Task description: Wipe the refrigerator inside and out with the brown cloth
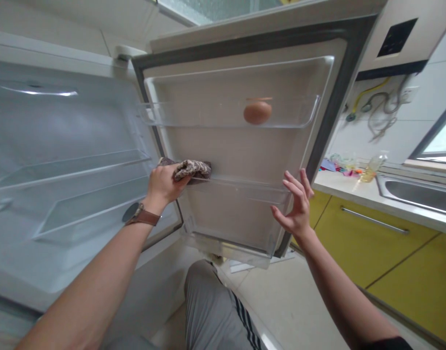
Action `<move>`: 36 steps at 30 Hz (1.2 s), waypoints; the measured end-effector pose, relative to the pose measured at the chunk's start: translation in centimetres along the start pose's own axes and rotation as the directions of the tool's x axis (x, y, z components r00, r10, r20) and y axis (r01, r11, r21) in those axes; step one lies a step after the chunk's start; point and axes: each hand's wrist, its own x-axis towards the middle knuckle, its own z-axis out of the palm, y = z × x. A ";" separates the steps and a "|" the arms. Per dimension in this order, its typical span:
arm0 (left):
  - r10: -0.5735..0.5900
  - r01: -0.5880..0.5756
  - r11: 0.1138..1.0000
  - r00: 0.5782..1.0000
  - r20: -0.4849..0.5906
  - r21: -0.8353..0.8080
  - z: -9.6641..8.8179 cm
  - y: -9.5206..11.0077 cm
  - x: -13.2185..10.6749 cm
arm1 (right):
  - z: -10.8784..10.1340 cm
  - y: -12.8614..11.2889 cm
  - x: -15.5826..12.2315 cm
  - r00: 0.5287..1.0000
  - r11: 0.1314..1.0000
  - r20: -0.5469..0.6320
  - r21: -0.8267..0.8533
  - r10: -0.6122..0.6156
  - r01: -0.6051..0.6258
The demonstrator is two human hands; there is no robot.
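Wiping seems unfinished: left hand (163, 184) grips cloth (194, 170) at middle door shelf (241, 189); right hand (297, 208), open, near other end. Can't tell which parts are clean.

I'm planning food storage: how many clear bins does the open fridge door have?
3: the upper bin, the middle bin by the cloth, and the bottom bin.

To my right I see yellow cabinets (386, 236) under a pale counter (361, 193) with a metal sink (420, 193). Behind them stands a white tiled wall (414, 138), beside a bright window (445, 138). Below me is a light-coloured floor (281, 301).
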 end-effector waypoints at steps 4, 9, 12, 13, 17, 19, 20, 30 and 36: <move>-0.017 0.017 0.999 1.000 0.014 0.029 -0.4 0.5 0.0 | 1.9 -0.5 -0.2 0.992 0.995 -0.129 0.103 -0.001 0.015; 0.013 -0.017 0.998 0.999 0.052 0.067 -0.7 1.5 -0.1 | 2.9 -1.2 -0.2 0.977 0.972 -0.183 0.225 0.109 -0.066; 0.053 -0.058 0.994 0.996 0.066 0.088 -1.0 3.1 -0.3 | 2.9 -1.7 -0.2 0.973 0.970 -0.192 0.229 0.129 -0.083; 0.072 -0.078 0.993 0.995 0.071 0.088 -1.2 3.9 -0.4 | 2.9 -1.8 -0.2 0.971 0.969 -0.198 0.233 0.135 -0.087; 0.208 -0.211 0.977 0.973 0.096 0.022 -1.9 9.2 -1.5 | 2.8 -2.7 -0.3 0.962 0.961 -0.221 0.259 0.160 -0.100; 0.328 -0.323 0.944 0.940 0.091 -0.062 -1.9 12.2 -2.3 | 2.7 -3.1 -0.5 0.960 0.962 -0.222 0.250 0.170 -0.113; 0.389 -0.380 0.918 0.919 0.067 -0.109 -1.8 13.4 -2.6 | 2.6 -3.2 -0.5 0.960 0.963 -0.219 0.240 0.174 -0.120; 0.515 -0.520 0.834 0.853 -0.080 -0.183 -0.3 12.5 -2.9 | 2.3 -3.7 -0.6 0.966 0.969 -0.213 0.225 0.148 -0.099; 0.445 -0.457 0.875 0.889 -0.108 -0.157 0.2 9.4 -2.3 | 2.7 -3.5 -0.7 0.959 0.962 -0.229 0.252 0.165 -0.106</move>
